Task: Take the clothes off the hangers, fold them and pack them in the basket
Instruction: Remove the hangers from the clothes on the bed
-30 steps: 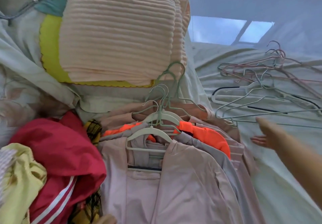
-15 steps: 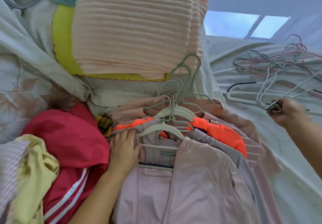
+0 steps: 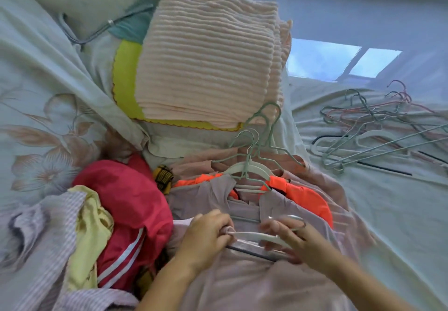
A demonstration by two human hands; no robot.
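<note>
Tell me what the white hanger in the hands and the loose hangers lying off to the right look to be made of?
The white hanger looks like matte plastic: broad, flat, rounded arms. The loose hangers look like thin metal wire with a coloured coating, to judge by their slim bent rods and twisted necks. The blur leaves the finish uncertain.

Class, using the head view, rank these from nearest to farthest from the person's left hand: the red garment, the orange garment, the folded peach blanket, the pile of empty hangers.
Measured from the left hand:
1. Red garment, just to the hand's left.
2. Orange garment, beyond and to the right.
3. Folded peach blanket, far behind, on the bedding.
4. Pile of empty hangers, far right on the sheet.
</note>
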